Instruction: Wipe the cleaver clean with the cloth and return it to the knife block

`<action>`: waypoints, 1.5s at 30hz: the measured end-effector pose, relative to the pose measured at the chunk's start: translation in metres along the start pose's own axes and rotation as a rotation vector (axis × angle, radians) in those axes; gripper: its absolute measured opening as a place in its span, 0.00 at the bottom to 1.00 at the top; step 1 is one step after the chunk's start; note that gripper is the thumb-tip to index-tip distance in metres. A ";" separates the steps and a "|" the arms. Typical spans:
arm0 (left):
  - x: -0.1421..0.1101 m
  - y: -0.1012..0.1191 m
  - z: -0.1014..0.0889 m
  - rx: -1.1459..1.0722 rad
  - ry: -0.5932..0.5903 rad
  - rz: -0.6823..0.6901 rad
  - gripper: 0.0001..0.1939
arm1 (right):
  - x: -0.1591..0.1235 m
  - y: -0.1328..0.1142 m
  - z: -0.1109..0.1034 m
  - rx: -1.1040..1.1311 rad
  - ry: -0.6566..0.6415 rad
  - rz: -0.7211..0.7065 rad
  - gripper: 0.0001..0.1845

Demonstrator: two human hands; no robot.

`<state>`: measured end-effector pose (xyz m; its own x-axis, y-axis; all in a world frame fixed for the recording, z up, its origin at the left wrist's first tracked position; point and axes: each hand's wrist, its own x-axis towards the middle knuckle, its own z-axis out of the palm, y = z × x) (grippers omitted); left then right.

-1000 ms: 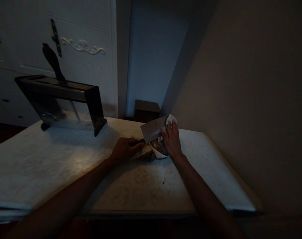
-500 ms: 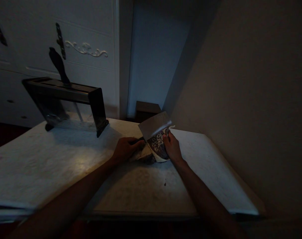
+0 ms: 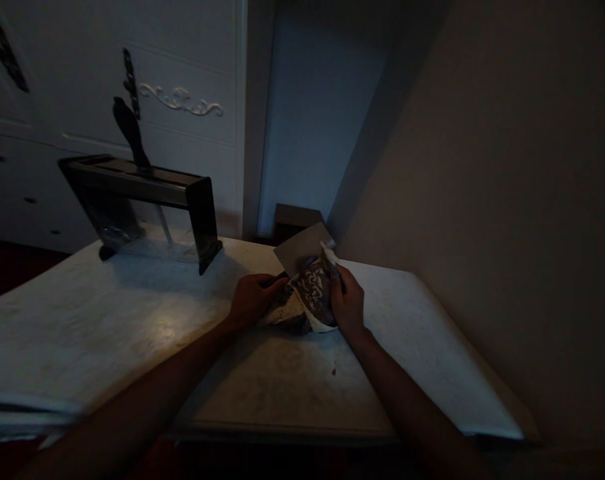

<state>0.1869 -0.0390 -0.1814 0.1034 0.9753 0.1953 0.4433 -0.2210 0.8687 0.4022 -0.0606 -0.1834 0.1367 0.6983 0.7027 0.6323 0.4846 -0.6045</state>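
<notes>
My left hand (image 3: 250, 299) is closed round the dark handle of a cleaver, whose broad grey blade (image 3: 298, 254) stands tilted above the table. My right hand (image 3: 348, 305) grips a patterned brown-and-white cloth (image 3: 314, 297) and presses it against the near face of the blade. The rest of the cloth lies bunched on the pale table (image 3: 132, 327) between my two hands. The room is dim.
A dark knife block (image 3: 142, 193) with one knife handle sticking up stands at the back left of the table. A small brown box (image 3: 295, 217) sits behind the table by the blue wall. A beige wall runs along the right side.
The cloth in my right hand has slid from the blade's far tip down over its near face. The blade has tipped more upright.
</notes>
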 end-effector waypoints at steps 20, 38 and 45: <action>-0.004 0.001 0.004 0.377 -0.094 0.259 0.10 | 0.003 -0.017 0.014 -0.322 -0.423 -0.623 0.22; -0.006 -0.002 0.008 0.495 -0.061 0.365 0.18 | 0.013 -0.004 0.024 -0.426 -0.362 -0.457 0.34; -0.006 -0.003 0.008 0.483 -0.066 0.369 0.19 | 0.015 0.007 0.030 -0.443 -0.296 -0.334 0.39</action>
<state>0.1917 -0.0440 -0.1891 0.3754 0.8352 0.4020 0.7199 -0.5359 0.4411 0.3853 -0.0311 -0.1888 -0.2994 0.6939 0.6548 0.8692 0.4814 -0.1128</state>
